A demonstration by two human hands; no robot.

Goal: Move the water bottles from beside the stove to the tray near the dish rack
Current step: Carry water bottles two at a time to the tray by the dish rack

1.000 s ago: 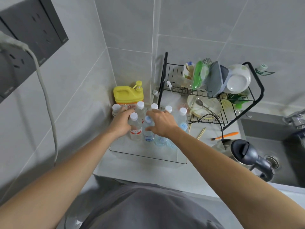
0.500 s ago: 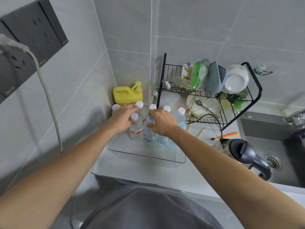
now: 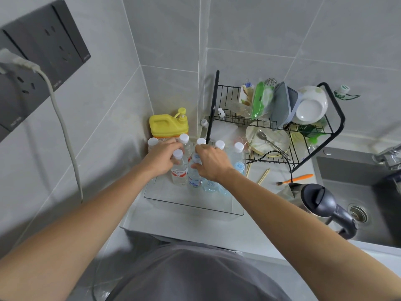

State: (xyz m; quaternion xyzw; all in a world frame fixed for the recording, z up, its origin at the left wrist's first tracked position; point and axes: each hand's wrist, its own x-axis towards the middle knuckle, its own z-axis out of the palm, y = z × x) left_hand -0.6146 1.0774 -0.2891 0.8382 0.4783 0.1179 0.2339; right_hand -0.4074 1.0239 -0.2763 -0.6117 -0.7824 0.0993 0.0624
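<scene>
Several clear water bottles with white caps stand in a clear tray (image 3: 195,206) in the counter's corner, left of the black dish rack (image 3: 312,131). My left hand (image 3: 161,158) curls round the neck of a red-labelled bottle (image 3: 179,173) near the tray's middle. Just to its right, my right hand (image 3: 212,164) grips a blue-labelled bottle (image 3: 195,181) near its top. Both bottles stand upright, side by side, with their bases on the tray floor. More bottles stand behind and to the right, such as the one with a pale blue label (image 3: 238,158).
A yellow detergent jug (image 3: 168,124) sits in the corner behind the tray. The rack holds bowls, a plate and a spoon. Chopsticks (image 3: 263,175) and an orange brush (image 3: 297,178) lie beside it. A dark kettle (image 3: 321,200) stands by the sink (image 3: 355,187). A power cord (image 3: 63,127) hangs on the left wall.
Both hands stay on the same two bottles in the tray and have barely shifted. The view has tilted slightly.
</scene>
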